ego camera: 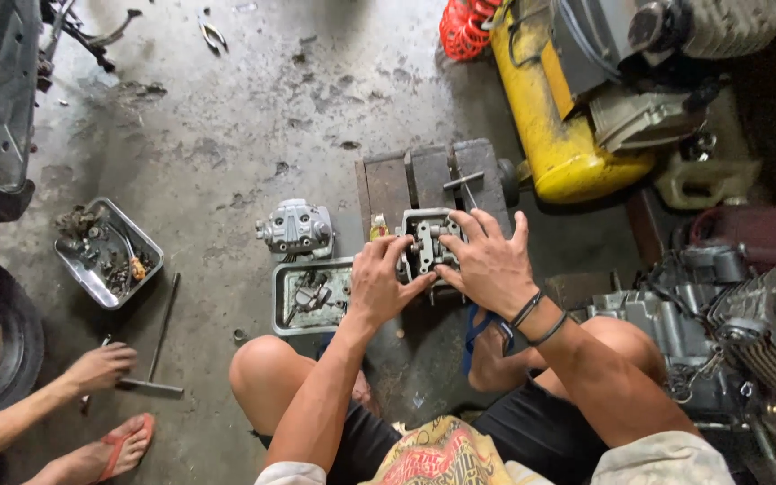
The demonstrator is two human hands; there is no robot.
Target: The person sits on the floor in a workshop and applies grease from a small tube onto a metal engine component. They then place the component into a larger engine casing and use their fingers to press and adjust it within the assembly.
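Observation:
A grey metal cylinder head [427, 244] rests on a dark wooden block [406, 184] in front of me. My left hand [379, 283] grips its left and lower side. On its right side lies my right hand [487, 260], fingers spread over the top edge. Both hands hold the part together. I wear dark bands on the right wrist. My bare knees sit to either side below the block.
A metal tray [285, 301] with small parts lies left of the block, a grey engine cover [296, 226] behind it. Another tray [150, 247] of bolts sits far left. Another person's hand [99, 366] rests by a T-handle wrench [162, 346]. A yellow compressor tank [559, 144] and engine [756, 332] stand right.

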